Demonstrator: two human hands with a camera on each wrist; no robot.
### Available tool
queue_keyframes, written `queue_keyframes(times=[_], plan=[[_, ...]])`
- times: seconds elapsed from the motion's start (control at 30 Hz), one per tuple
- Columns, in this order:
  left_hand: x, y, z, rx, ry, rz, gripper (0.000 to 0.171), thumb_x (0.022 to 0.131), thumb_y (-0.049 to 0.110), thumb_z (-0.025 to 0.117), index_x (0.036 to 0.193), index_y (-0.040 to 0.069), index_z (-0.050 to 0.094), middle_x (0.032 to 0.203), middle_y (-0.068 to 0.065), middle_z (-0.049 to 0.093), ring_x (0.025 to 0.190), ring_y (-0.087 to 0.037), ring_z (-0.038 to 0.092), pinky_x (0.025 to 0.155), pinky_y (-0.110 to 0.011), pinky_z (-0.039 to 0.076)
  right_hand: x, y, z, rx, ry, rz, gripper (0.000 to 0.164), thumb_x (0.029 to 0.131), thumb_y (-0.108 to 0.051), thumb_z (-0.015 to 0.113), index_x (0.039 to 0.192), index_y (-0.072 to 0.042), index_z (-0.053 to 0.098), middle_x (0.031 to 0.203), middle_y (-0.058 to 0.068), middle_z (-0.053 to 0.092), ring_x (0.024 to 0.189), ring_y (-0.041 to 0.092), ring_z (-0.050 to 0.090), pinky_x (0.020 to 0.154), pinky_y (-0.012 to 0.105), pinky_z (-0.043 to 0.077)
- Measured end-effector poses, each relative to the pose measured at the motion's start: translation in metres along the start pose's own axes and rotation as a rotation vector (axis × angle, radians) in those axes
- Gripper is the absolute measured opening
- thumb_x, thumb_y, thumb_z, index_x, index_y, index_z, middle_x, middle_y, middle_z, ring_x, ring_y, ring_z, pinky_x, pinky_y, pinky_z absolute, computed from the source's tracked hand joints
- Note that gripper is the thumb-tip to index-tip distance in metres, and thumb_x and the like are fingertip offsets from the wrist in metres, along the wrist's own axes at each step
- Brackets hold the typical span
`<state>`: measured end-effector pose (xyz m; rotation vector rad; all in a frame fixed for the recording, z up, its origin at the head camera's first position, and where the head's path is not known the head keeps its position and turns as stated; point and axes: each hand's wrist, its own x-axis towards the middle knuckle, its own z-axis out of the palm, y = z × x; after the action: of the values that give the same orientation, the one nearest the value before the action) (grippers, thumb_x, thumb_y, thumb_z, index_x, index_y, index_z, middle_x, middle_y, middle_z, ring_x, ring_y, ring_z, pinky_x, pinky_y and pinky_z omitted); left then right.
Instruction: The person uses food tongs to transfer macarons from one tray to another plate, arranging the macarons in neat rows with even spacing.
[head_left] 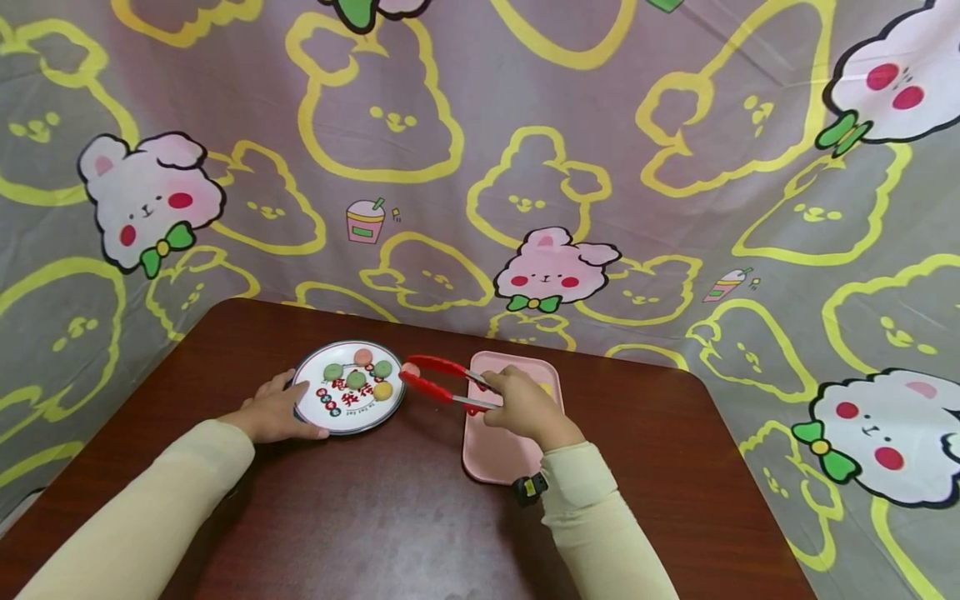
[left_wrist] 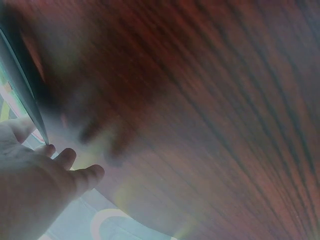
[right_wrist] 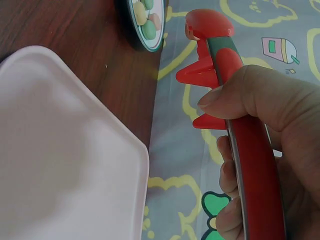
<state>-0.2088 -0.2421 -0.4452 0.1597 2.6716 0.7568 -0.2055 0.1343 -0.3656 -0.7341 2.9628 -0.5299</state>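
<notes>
My left hand (head_left: 281, 410) holds the left side of a round white plate (head_left: 311, 400) with a dark rim and red lettering. In the left wrist view, its fingers (left_wrist: 65, 159) lie at the plate's edge. Several small round pieces in green, pink and yellow sit on the plate, among them a yellow piece (head_left: 383, 391). My right hand (head_left: 525, 407) grips red-and-metal tongs (head_left: 431, 389), thumb on one arm and fingers curled round the other. Between the tong tips, just beside the plate's right rim, is a small orange-pink round piece (head_left: 410, 369).
A pink rectangular tray (head_left: 498, 462) lies under my right hand, with a yellow piece (head_left: 547, 388) partly visible near its far right side. Plate and tray rest on a dark brown wooden table (head_left: 360, 517). Behind it hangs a grey cloth (head_left: 450, 208) printed with cartoon animals.
</notes>
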Motion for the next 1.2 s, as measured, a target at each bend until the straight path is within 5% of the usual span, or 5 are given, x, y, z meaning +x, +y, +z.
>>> queue_keyframes(times=[0.83, 1.0, 1.2], plan=[[0.003, -0.001, 0.000, 0.024, 0.010, -0.007, 0.124, 0.067, 0.059, 0.079, 0.142, -0.020, 0.019, 0.145, -0.040, 0.009, 0.131, -0.059, 0.011, 0.101, -0.073, 0.016, 0.018, -0.017, 0.014, 0.020, -0.057, -0.039, 0.054, 0.073, -0.009, 0.073, 0.125, -0.001, 0.060, 0.096, 0.013, 0.058, 0.076, 0.020, 0.047, 0.068, 0.033, 0.044], [0.002, 0.000, 0.000, 0.024, 0.015, 0.002, 0.124, 0.068, 0.058, 0.079, 0.142, -0.020, 0.019, 0.145, -0.041, 0.010, 0.131, -0.059, 0.011, 0.101, -0.073, 0.016, 0.023, -0.020, 0.017, 0.009, -0.069, -0.049, 0.054, 0.074, -0.011, 0.073, 0.125, -0.001, 0.060, 0.095, 0.012, 0.057, 0.077, 0.020, 0.049, 0.069, 0.034, 0.045], [0.000, 0.002, -0.002, 0.020, 0.018, 0.005, 0.123, 0.068, 0.058, 0.079, 0.142, -0.020, 0.018, 0.145, -0.041, 0.010, 0.131, -0.059, 0.010, 0.101, -0.074, 0.016, 0.030, -0.027, 0.019, -0.008, -0.084, -0.072, 0.036, 0.073, -0.009, 0.073, 0.107, -0.005, 0.064, 0.082, 0.011, 0.060, 0.070, 0.018, 0.048, 0.064, 0.031, 0.043]])
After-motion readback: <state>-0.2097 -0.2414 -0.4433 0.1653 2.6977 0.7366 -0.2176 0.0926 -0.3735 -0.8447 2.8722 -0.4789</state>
